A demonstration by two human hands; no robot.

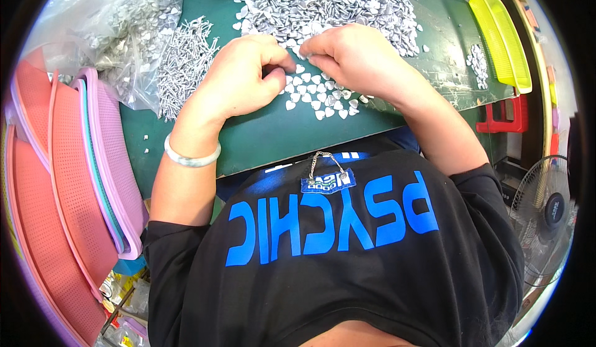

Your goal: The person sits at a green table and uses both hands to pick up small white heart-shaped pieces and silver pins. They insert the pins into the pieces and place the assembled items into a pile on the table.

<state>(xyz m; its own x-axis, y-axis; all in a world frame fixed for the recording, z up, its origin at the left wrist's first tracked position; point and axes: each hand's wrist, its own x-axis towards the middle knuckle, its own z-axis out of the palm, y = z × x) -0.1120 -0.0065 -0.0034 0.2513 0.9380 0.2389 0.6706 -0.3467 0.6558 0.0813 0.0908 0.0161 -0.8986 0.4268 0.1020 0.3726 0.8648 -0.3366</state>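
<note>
A large heap of small silver heart-shaped pieces (335, 5) lies on the green tabletop (273, 139). My left hand (248, 74) is at the heap's near-left edge, its fingers curled toward the thumb. Across from it, my right hand (354, 55) reaches down at the heap's near edge with bent fingers, its fingertips among the pieces. What either hand pinches is too small or hidden to make out. Just below and between both hands, a scatter of loose heart pieces (320, 95) lies in a thin layer.
Left of my left hand are a pile of small metal pins (186, 61) and a clear plastic bag (130, 30) of pieces. Stacked pink and purple baskets (74, 179) stand at the left. At the right are a yellow-green basket (496, 36), a small cluster of pieces (477, 66) and a fan (546, 216).
</note>
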